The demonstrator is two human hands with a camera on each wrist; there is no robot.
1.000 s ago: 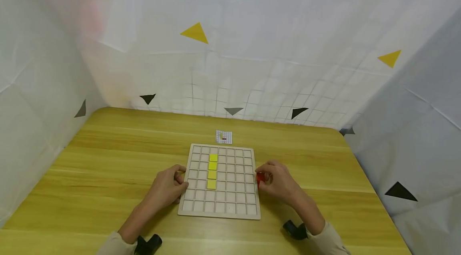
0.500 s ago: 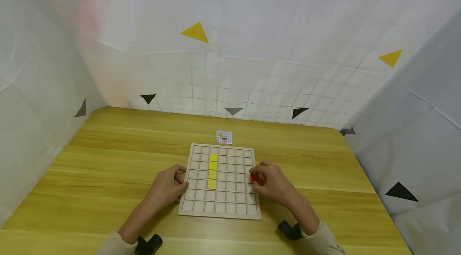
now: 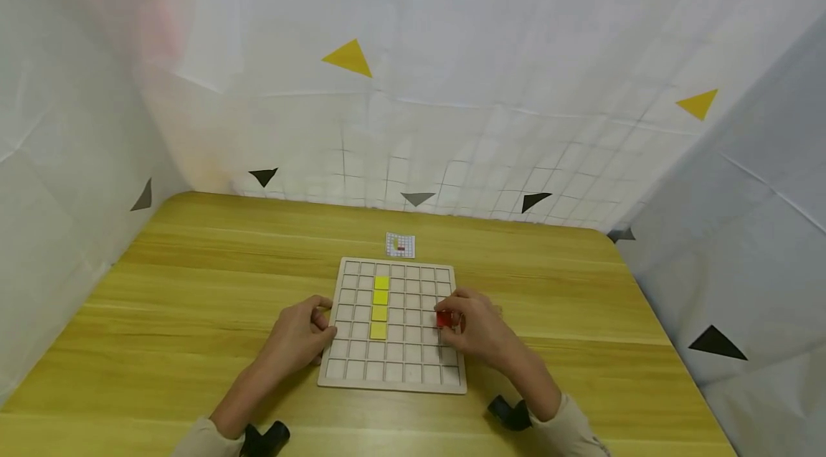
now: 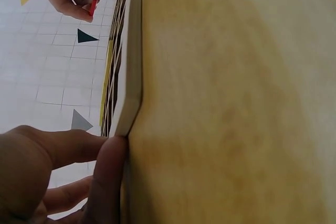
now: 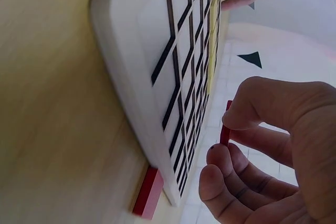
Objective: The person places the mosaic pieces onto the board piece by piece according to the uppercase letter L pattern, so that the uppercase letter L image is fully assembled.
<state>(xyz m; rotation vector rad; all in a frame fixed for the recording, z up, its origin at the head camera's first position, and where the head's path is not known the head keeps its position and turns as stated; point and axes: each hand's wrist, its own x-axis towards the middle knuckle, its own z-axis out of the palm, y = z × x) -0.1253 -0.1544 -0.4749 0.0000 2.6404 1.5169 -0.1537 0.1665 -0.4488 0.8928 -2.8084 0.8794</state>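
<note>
My right hand point(image 3: 479, 328) pinches a thin red square tile point(image 3: 443, 319) between thumb and fingers, above the right side of a pale wooden grid board point(image 3: 413, 372). In the right wrist view the tile point(image 5: 226, 130) is edge-on and apart from the board. On the board's left edge, my left hand point(image 3: 298, 331) holds on with thumb and index finger, as the left wrist view shows at close range. Several yellow square tiles point(image 3: 379, 313) form one column in the grid, left of its middle.
Another red tile point(image 5: 148, 193) lies on the table against the board's edge. Behind the board lies a small printed grid card point(image 3: 401, 245). White sheeting point(image 3: 452, 84) with coloured triangles encloses the wooden table point(image 3: 226, 256) at the back and sides.
The right hand has carried the red tile leftward, from beside the board's right edge to over its right columns. The left hand and the board have stayed put.
</note>
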